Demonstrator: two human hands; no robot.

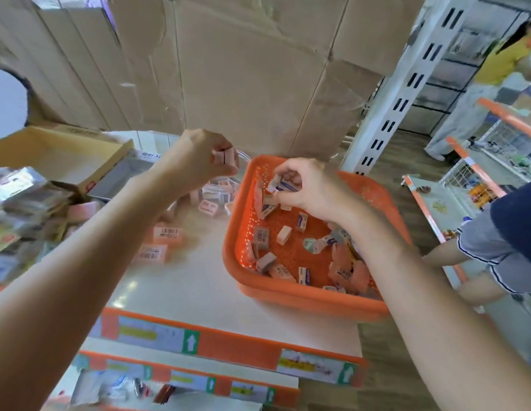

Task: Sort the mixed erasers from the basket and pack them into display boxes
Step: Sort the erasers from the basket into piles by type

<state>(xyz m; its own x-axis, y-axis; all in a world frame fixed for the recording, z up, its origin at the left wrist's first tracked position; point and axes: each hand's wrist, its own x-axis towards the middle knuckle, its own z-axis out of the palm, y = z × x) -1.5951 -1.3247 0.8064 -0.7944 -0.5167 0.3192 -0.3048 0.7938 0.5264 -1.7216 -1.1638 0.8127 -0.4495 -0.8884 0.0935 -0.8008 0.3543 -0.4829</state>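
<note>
An orange perforated basket (288, 295) sits on the white shelf top at centre right, with several mixed erasers (284, 235) loose inside. My right hand (311, 188) is over the basket's far left corner and pinches a white eraser with a blue sleeve (283, 183). My left hand (199, 155) hovers above a clear plastic display box (219, 188) left of the basket and grips two pink erasers (224, 158). More pink erasers lie in and around that box.
Pink barcoded erasers (166, 234) lie on the white shelf top (184, 280). An open cardboard box (62, 155) and stacked packets (18, 209) crowd the left. Cardboard cartons rise behind. A white shelf upright (406, 84) and two people stand to the right.
</note>
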